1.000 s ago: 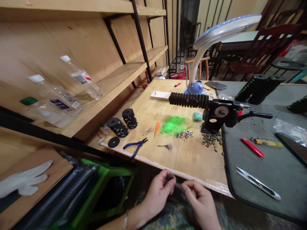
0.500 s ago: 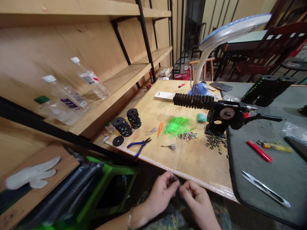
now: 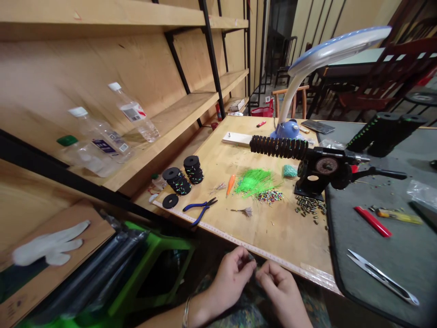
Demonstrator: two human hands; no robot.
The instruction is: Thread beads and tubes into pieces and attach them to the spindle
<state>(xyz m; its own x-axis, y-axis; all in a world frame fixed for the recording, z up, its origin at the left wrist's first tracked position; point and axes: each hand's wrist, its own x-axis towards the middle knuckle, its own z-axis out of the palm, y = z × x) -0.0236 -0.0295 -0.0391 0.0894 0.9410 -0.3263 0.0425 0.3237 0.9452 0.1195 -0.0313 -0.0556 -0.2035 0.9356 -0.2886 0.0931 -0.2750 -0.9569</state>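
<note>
My left hand (image 3: 233, 276) and my right hand (image 3: 280, 284) are close together just in front of the table's near edge, above my lap. Both have thumb and fingers pinched together. Whatever lies between the fingertips is too small and dark to make out. On the wooden table (image 3: 273, 246) beyond them lie blue-handled pliers (image 3: 200, 210), a small bundle of thin pale strands (image 3: 244, 211), an orange float-shaped piece (image 3: 231, 184), a heap of bright green thin strips (image 3: 256, 181) and a scatter of small coloured beads (image 3: 270, 196).
A black hand-cranked winder (image 3: 316, 168) bears a row of black spools (image 3: 278, 146). Beneath it lie small metal pieces (image 3: 309, 208). Black foam spools (image 3: 176, 181) are stacked at left. Thread snips (image 3: 384, 278) and a red stick (image 3: 373, 222) rest on the grey mat (image 3: 358, 255). A desk lamp (image 3: 288, 129) stands behind.
The view has shifted slightly, so the table and its things appear a little further right and lower. My hands keep nearly the same pinched pose.
</note>
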